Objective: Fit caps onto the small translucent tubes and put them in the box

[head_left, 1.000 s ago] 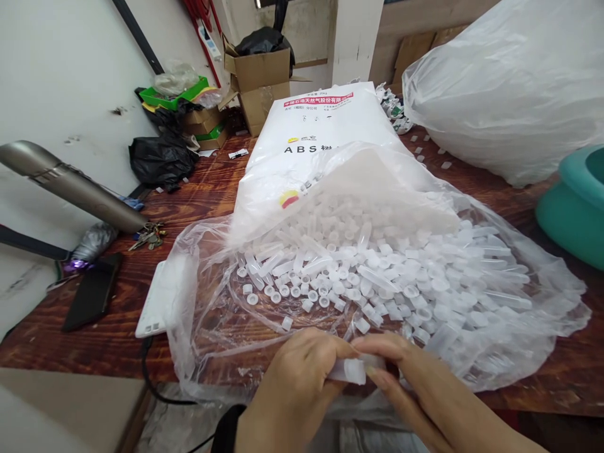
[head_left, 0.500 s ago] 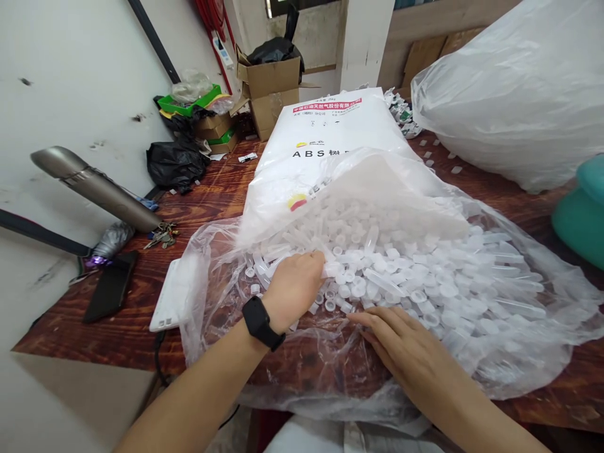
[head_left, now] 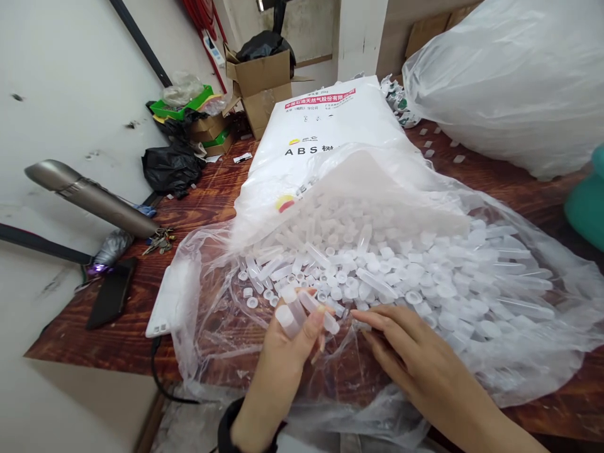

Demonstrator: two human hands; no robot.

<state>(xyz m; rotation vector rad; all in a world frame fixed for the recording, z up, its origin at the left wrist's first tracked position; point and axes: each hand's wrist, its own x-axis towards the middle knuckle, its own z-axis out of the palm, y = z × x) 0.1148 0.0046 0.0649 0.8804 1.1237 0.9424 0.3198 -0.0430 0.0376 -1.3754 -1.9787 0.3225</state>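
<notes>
My left hand [head_left: 287, 360], turned palm up, is closed around several translucent plastic tubes [head_left: 296, 309]; the thumb presses on one of them. My right hand [head_left: 409, 345] lies at the near edge of the pile, fingers stretched out and nothing plainly in them. In front of both hands spreads a heap of small translucent white caps and tubes [head_left: 429, 283], on and partly under a clear plastic bag [head_left: 214, 314]. Bag film lies beneath the right hand's fingertips.
A large white printed sack [head_left: 325, 126] stands behind the heap. To the left are a white device with a cable [head_left: 165, 299], a black phone [head_left: 112, 293], keys [head_left: 159, 241] and a metal bottle [head_left: 108, 207]. A big filled plastic bag [head_left: 514, 82] and a teal object [head_left: 587, 207] sit right.
My left hand has drawn back from the heap toward me and turned palm up, now showing the tubes in it. My right hand has stayed nearly in place.
</notes>
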